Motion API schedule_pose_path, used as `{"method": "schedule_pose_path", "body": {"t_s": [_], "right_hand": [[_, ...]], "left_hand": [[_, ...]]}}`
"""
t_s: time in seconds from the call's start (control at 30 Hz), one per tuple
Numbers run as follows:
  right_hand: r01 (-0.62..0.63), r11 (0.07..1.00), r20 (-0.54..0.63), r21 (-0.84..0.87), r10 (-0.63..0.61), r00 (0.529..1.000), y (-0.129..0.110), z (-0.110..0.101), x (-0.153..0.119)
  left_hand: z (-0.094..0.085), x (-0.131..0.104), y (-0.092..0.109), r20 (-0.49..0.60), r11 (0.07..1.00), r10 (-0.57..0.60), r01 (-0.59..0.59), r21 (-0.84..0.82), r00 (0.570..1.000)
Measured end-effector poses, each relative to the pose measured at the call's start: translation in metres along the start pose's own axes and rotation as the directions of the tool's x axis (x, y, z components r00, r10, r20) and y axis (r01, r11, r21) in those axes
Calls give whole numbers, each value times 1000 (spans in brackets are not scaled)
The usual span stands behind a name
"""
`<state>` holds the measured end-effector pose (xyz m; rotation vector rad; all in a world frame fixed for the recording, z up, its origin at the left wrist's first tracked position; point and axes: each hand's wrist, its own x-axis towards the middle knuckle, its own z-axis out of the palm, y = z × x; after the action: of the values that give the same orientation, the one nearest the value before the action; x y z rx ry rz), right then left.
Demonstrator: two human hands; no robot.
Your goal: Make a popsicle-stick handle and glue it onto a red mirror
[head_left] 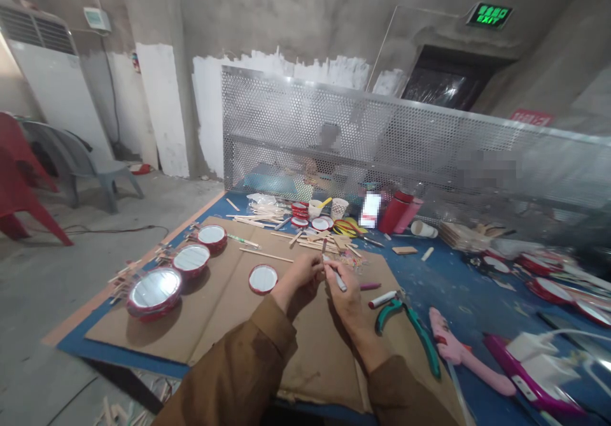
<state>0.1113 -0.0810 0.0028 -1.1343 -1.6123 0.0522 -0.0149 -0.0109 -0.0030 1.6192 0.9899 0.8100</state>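
Over the cardboard sheet point(229, 298), my two hands are close together. My right hand point(346, 289) is closed round a white marker point(340, 281), whose barrel slants down to the right. My left hand point(305, 272) pinches a small reddish-brown stick point(324, 246) that stands up between the hands; its lower end is hidden by fingers. Left of my left hand lies a round white disc with a red rim point(263, 279). A second marker point(382, 299) and a purple pen point(370, 286) rest right of my right hand.
Three red-sided round pieces with mirror-like tops point(154, 288) line the cardboard's left side. Teal pliers point(422, 333), a pink glue gun point(465, 353) and a purple power strip point(529, 375) lie right. Loose wooden sticks point(324, 242) and a red bottle point(397, 212) are behind, before a perforated metal screen point(286, 114).
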Motion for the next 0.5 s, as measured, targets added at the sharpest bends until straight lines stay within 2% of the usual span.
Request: {"method": "schedule_pose_path", "body": {"t_s": [0.13,0.37,0.5], "right_hand": [[-18,1000,4,15,18,1000,0,1,0],[-145,988,-64,-48,142,988,7,1,-3],[-156,987,-104,-50,150,983,6,-4,-3]], "left_hand": [[0,-3,4,-10,1000,-8,8,-2,1000],[5,-5,2,15,980,19,-15,-197,1000],[3,-5,1,81,982,-36,50,-184,996]]}}
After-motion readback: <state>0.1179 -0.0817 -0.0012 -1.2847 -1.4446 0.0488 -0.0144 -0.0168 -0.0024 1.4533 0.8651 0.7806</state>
